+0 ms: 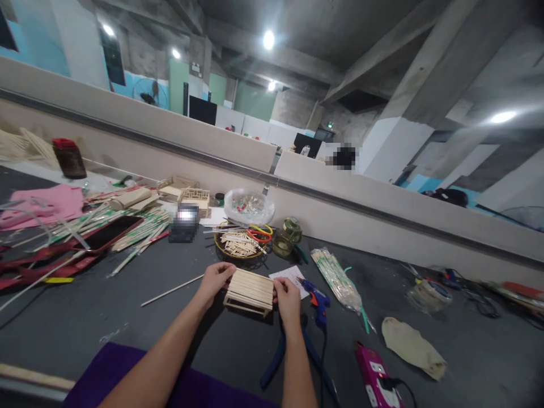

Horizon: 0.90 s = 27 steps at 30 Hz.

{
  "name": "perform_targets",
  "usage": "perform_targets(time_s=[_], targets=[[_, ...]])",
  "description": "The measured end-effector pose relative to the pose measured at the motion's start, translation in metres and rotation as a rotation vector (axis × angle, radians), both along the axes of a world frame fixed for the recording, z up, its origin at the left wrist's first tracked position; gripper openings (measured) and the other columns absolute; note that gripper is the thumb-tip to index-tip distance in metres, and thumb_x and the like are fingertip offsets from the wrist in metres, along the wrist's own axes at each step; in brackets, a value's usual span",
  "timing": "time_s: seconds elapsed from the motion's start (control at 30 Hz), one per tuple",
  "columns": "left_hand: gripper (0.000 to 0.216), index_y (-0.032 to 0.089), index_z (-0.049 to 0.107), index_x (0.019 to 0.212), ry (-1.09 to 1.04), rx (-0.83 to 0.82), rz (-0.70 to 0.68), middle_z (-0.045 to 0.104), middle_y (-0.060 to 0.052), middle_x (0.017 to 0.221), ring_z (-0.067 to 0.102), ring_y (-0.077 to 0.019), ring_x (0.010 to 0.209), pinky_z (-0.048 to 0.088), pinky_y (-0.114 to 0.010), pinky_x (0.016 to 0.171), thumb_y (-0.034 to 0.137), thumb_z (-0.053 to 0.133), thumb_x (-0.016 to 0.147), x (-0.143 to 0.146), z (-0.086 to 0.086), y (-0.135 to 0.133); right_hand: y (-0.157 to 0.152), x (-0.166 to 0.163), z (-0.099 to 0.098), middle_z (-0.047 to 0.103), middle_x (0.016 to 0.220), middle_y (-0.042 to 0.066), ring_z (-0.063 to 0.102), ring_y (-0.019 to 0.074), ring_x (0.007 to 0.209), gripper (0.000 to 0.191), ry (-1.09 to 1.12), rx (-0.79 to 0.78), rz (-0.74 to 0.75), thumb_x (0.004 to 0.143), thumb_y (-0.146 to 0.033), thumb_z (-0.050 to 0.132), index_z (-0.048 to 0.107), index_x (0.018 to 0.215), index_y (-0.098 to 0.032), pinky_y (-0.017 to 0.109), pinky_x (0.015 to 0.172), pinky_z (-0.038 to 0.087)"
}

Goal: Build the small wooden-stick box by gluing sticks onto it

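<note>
A small pale wooden-stick model, shaped like a little slatted box on legs, stands on the dark table in front of me. My left hand grips its left end with curled fingers. My right hand grips its right end, fingers closed on the edge. Both forearms reach in from the bottom of the view.
Blue-handled pliers lie under my right forearm. A blue glue gun, a bag of sticks, a round tray of cut sticks, a glass jar, a pink power strip, a cloth and piles of sticks surround the model.
</note>
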<state>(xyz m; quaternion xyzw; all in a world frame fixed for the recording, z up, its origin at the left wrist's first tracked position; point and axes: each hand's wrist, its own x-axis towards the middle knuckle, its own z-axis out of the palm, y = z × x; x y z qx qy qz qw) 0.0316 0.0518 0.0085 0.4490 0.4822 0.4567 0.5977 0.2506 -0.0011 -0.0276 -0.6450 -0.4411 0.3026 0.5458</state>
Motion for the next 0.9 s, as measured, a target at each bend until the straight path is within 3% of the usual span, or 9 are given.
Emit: perform_targets(time_s=[0.9], targets=[[0.038,0.011,0.065,0.070,-0.016,-0.002,0.018,0.058,0.000,0.057,0.048,-0.0096,0.050,0.035,-0.020,0.047,0.046,0.073,0.056,0.0016,-0.0005,-0.0004,0.0009,-0.0019,0.0025,0.056,0.057,-0.001,0.054,0.0145,0.047,0.029,-0.050,0.013,0.013,0.077,-0.043,0.052,0.062,0.081,-0.017,0.021,0.038,0.043]])
